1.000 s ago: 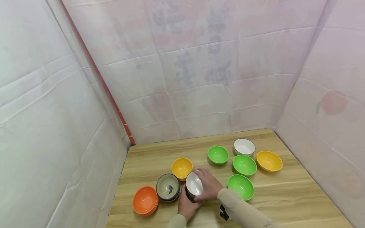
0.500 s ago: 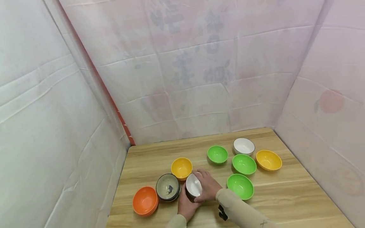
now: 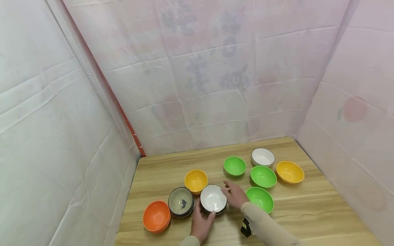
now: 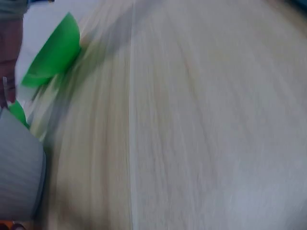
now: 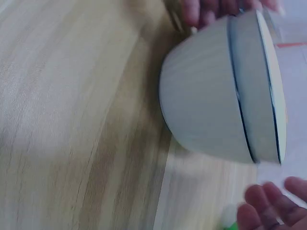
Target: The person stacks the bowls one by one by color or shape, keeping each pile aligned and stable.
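Note:
Two nested white bowls with dark rims [image 3: 213, 198] stand upright at the front middle of the table, one set inside the other. My left hand [image 3: 201, 223] lies at their near left side, thumb and fingers spread along the wall. In the right wrist view, the fingertips of that left hand [image 5: 216, 10] are right at the lower bowl. My right hand [image 3: 235, 194] hovers just right of the stack, loosely bent and holding nothing. A gap shows between the right hand [image 5: 276, 206] and the rim in the right wrist view. The left wrist view catches the bowl's pale wall [image 4: 19, 167].
Left of the stack are patterned grey bowls [image 3: 181, 201], orange bowls [image 3: 156, 216] and yellow bowls [image 3: 196, 181]. To the right stand green bowls [image 3: 263, 177], a white bowl [image 3: 263, 157] and a yellow bowl [image 3: 290, 172]. Fabric walls [image 3: 197, 75] enclose the wooden table [image 3: 307, 212].
My right hand has let go of the white bowl and moved right, away from its rim. The bowl now sits level in the stack. My left hand has loosened slightly around the side.

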`<action>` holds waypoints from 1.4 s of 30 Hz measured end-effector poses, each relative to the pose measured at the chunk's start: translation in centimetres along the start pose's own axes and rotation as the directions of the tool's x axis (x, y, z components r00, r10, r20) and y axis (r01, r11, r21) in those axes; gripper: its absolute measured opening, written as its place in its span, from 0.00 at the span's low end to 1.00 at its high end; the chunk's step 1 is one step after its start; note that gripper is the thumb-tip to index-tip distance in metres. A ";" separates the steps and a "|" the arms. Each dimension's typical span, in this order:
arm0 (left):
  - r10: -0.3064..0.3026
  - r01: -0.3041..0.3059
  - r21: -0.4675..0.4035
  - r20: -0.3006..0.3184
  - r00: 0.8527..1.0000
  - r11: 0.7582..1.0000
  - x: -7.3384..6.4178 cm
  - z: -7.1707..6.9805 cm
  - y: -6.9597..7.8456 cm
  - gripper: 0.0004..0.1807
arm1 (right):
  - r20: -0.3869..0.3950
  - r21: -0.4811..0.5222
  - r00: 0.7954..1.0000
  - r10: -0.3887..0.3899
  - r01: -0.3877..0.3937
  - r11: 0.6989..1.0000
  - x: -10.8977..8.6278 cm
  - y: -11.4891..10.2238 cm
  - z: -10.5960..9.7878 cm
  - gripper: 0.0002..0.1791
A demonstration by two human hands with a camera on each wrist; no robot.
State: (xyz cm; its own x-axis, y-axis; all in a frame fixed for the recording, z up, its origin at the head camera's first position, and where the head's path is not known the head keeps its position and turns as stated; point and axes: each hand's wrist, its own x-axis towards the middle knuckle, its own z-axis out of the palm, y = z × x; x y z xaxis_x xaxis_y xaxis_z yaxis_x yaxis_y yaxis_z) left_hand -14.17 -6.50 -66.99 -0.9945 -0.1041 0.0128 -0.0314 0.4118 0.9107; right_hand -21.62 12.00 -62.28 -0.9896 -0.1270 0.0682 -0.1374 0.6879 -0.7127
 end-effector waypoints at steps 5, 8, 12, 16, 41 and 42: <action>-0.008 0.008 0.014 -0.043 0.999 1.000 -0.3 0.0 1.0 0.48 | -0.016 0.013 0.999 0.033 -0.033 0.999 0.0 0.5 -0.7 0.11; 0.019 -0.016 0.062 -0.063 0.998 0.998 -0.3 0.4 0.8 0.56 | 0.015 0.030 1.000 0.023 -0.024 0.999 0.0 0.6 -0.5 0.10; 0.027 -0.019 0.105 -0.079 0.996 0.994 -0.1 0.9 0.5 0.61 | 0.001 0.020 1.000 0.007 -0.007 1.000 0.0 0.6 -0.2 0.07; 0.036 -0.027 0.087 -0.103 0.994 0.996 0.0 1.1 0.5 0.60 | -0.039 0.006 0.999 -0.006 0.006 1.000 0.0 0.3 -0.2 0.06; 0.072 -0.050 0.125 -0.179 0.981 0.991 0.5 1.6 1.4 0.66 | 0.008 -0.136 0.992 0.130 -0.127 0.982 4.9 4.9 -10.5 0.23; 0.067 -0.045 0.124 -0.176 0.982 0.991 0.6 1.6 1.4 0.66 | -0.008 -0.155 0.990 0.142 -0.142 0.978 5.1 5.4 -11.2 0.25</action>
State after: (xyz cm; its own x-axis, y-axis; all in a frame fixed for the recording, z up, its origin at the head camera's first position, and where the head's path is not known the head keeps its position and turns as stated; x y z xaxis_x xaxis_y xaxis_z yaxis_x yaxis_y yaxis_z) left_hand -14.92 -4.55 -66.38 -0.9612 -0.2340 0.1463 0.0017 0.5250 0.8511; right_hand -27.93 23.11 -57.97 -0.9993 -0.0224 -0.0285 -0.0009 0.8014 -0.5981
